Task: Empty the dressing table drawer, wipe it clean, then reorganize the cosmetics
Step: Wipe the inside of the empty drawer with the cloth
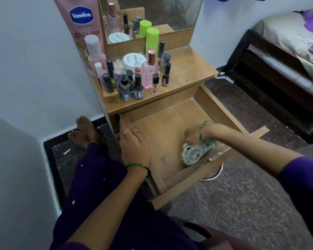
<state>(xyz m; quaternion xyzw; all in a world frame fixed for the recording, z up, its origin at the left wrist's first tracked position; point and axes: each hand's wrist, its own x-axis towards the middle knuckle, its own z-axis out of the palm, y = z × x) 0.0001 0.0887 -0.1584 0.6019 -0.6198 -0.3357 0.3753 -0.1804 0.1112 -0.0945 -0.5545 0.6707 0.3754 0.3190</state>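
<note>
The wooden drawer [172, 123] is pulled out and bare inside. The right hand [194, 133] is clamped on a rolled grey-white cloth [195, 153] pressed to the drawer floor near its front wall. The left hand [134, 143] lies flat, fingers together, on the drawer's nine o'clock wall. At twelve o'clock the cosmetics [134, 76] crowd the table [188, 69]: nail polishes, a pink perfume bottle [150, 73], green-capped bottles [151, 40]. A bed [287, 51] stands at two o'clock.

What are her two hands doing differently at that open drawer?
The right hand is inside the drawer, pressing a bunched grey cloth near its front wall; the left hand holds nothing and rests flat on the drawer's left side wall. The right looks motion-blurred, the left sharp. Both wear a green bangle.
</note>
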